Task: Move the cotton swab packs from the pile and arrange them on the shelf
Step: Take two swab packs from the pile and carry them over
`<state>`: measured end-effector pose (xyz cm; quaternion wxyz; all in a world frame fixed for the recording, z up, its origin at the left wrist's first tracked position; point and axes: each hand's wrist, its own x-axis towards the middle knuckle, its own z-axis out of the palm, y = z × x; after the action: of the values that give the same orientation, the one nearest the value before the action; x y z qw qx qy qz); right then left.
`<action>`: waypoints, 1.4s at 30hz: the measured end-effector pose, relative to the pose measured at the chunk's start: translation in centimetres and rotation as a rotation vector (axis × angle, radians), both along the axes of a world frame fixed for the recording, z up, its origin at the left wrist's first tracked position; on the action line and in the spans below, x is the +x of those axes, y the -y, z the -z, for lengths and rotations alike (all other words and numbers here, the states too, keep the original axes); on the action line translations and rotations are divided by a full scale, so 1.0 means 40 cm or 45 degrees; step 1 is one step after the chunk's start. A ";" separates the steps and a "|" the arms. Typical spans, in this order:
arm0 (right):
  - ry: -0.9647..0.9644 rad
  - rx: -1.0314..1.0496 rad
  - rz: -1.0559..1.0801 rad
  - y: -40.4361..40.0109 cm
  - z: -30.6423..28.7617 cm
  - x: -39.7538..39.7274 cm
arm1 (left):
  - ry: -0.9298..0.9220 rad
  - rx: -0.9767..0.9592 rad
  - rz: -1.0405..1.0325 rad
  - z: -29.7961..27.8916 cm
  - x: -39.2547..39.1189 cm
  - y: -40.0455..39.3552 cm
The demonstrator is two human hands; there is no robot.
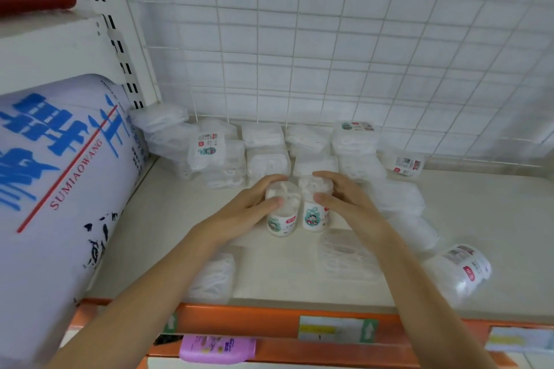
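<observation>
The left hand wraps one clear cylindrical cotton swab pack; the right hand wraps its twin. Both stand upright, touching, on the cream shelf, immediately before the stacked back row.

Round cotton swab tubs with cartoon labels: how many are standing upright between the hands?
2: one round clear tub under the left hand, one under the right hand, side by side. More may be hidden.
</observation>
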<state>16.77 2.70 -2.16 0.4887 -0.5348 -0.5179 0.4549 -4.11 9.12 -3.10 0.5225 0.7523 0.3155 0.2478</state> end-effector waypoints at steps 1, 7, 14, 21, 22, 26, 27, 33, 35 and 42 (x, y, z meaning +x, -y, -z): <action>-0.005 -0.006 0.011 0.000 -0.001 -0.001 | -0.002 0.020 -0.019 -0.002 -0.001 0.001; -0.035 -0.023 0.073 -0.004 -0.001 -0.008 | -0.010 -0.053 0.087 0.005 0.010 0.006; 0.006 -0.035 0.133 0.008 -0.049 -0.019 | 0.092 -0.083 -0.109 -0.023 0.024 0.009; 0.065 0.081 0.287 0.154 -0.128 0.050 | 0.143 -0.031 -0.182 -0.139 0.116 0.066; 0.049 0.091 0.312 0.187 -0.131 0.071 | 0.173 -0.066 -0.142 -0.151 0.146 0.091; -0.004 0.121 0.474 0.346 -0.139 0.170 | 0.223 -0.273 0.067 -0.159 0.305 0.221; 0.003 0.122 0.526 0.392 -0.139 0.201 | 0.233 -0.339 0.113 -0.156 0.351 0.261; -0.009 0.140 0.884 0.734 -0.136 0.407 | 0.205 -0.307 0.417 -0.140 0.641 0.527; -0.013 0.161 1.013 0.856 -0.127 0.468 | 0.172 -0.302 0.503 -0.119 0.735 0.609; -0.084 0.107 1.369 1.208 -0.076 0.624 | 0.063 -0.448 0.738 -0.039 0.995 0.905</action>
<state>41.75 -45.64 0.89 0.6897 -0.6898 -0.1731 0.1361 35.68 -27.07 -1.53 0.7005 0.7028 0.1137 0.0489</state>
